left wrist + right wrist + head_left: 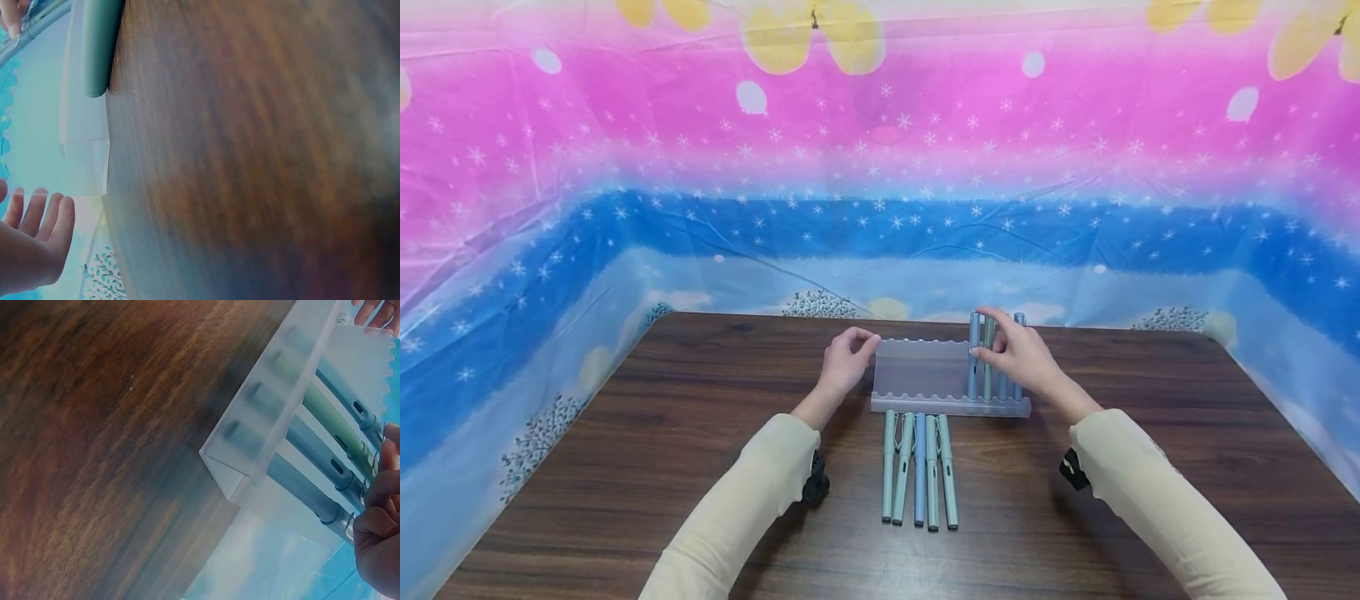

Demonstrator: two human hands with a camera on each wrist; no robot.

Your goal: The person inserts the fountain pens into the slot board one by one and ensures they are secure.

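Note:
A clear plastic pen rack (pixel 921 367) with scalloped edges stands on the table. My left hand (pixel 847 360) pinches its upper left corner; in the left wrist view that hand's fingers (pixel 53 222) reach behind the panel. At the rack's right half, my right hand (pixel 1018 350) holds a blue pen (pixel 974 367) upright between thumb and index finger, the pen's lower end in a slot. Right beside it a green pen (pixel 325 415) and two more blue pens (pixel 306 490) stand in neighbouring slots, partly hidden by the right hand in the head view.
In front of the rack several capped pens lie side by side, pale green ones (pixel 889 475) with one blue pen (pixel 920 475) among them. A brown wooden table (pixel 700 400) carries everything. Behind it hangs a pink and blue patterned cloth (pixel 880 225).

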